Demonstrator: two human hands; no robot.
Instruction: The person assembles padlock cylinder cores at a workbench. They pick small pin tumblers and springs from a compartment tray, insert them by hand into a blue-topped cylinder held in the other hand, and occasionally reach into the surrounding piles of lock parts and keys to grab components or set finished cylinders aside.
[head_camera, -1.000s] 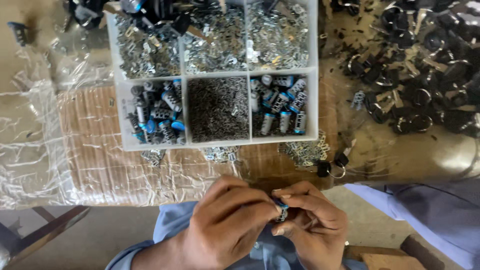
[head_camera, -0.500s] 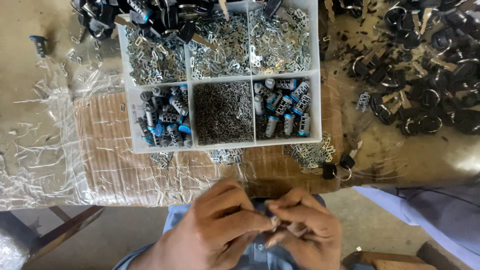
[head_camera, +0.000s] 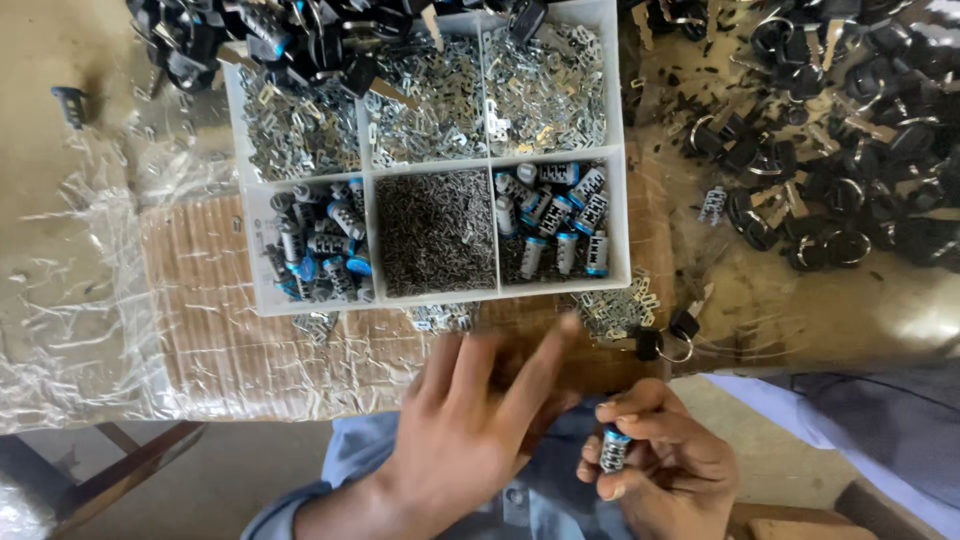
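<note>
1. A small cylinder lock core (head_camera: 614, 450), silver metal with a blue end and ribbed sides, is pinched upright between the thumb and fingers of the right hand (head_camera: 665, 465), below the near edge of the counter (head_camera: 60, 290).
2. The left hand (head_camera: 470, 430) is held apart from it, just to its left, fingers spread and stretched toward the counter, gripping nothing; it is slightly blurred.
3. A white plastic divided tray (head_camera: 622, 200) is set on corrugated cardboard (head_camera: 200, 330) near the counter's near edge, straight beyond the hands.
4. Its front middle compartment is filled with fine dark metal pins (head_camera: 435, 232); the compartments to each side hold more blue-ended lock cores (head_camera: 555, 220); the three rear compartments hold shiny flat stamped metal plates (head_camera: 545, 90).
5. Loose metal plates (head_camera: 615, 310) are scattered on the cardboard along the tray's front wall, with a black-headed key on a ring (head_camera: 665, 340) just beside them.
6. A heap of black key heads with steel rings (head_camera: 850, 150) is spread over the counter's right side.
7. Crinkled clear plastic film (head_camera: 70, 300) covers the counter's left side, where some bare room is left; open space lies between the tray's front wall and the hands.
</note>
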